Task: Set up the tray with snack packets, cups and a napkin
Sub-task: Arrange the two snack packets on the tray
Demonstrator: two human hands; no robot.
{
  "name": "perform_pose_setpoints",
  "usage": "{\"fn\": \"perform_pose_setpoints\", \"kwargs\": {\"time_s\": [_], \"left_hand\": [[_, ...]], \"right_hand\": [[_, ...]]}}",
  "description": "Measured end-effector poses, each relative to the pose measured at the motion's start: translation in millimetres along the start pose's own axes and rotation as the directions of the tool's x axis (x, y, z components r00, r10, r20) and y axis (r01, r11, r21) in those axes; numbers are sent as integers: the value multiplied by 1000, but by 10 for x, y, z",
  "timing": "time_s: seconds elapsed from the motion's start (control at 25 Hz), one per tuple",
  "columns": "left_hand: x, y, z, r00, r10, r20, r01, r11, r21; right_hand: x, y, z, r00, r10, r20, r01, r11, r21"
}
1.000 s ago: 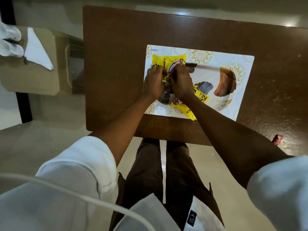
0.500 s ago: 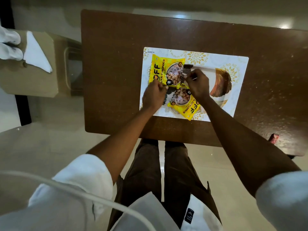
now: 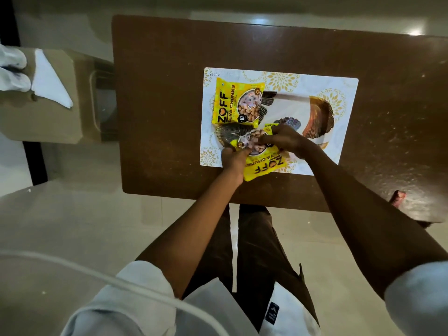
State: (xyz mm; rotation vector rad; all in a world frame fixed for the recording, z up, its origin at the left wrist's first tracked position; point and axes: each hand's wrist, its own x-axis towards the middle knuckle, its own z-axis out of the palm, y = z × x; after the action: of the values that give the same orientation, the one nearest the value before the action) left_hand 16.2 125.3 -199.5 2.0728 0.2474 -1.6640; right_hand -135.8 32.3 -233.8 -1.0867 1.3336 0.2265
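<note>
Near packet: yellow snack packet (image 3: 263, 163), reading "ZOFF" upside down, overhangs the tray's near edge.
Hands: left hand (image 3: 234, 158) pinches its left edge; right hand (image 3: 282, 139) closes on its far end.
Far packet: second packet (image 3: 237, 104) lies flat in the tray's far-left corner, reading "ZOFF", "SOYA CHUNKS", "10".
Tray: white patterned tray (image 3: 339, 146), "KUBER" printed at its corner; right half bare.
Tabletop: brown tabletop (image 3: 157, 105), open room all round.
Side stand: white napkin (image 3: 51, 81) and cups (image 3: 12, 69) well apart, left.
</note>
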Motion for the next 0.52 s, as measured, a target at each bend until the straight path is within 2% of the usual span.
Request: {"fn": "perform_pose_setpoints", "kwargs": {"time_s": [0.12,0.2,0.28,0.36,0.4,0.52], "left_hand": [[76,277,-241,976,213,43,-212,977,-39],[129,467,-409,948,315,43,-315,949,-1],[179,517,-543,951,310,14,-310,951,-12],[195,468,-607,975,202,89,-199,979,-35],[202,431,-617,973,165,159,-165,986,-13],[272,415,-646,945,173,277,-208,973,102]], "right_hand": [[-96,-17,88,999,-7,54,-15,917,398],[-132,-44,165,996,23,81,-64,829,556],[-149,-45,304,996,39,83,-87,687,721],[-173,-36,464,998,39,49,-62,551,832],[-176,-27,542,999,41,28,-46,557,829],[-191,-56,699,1000,-25,-2,19,747,664]]}}
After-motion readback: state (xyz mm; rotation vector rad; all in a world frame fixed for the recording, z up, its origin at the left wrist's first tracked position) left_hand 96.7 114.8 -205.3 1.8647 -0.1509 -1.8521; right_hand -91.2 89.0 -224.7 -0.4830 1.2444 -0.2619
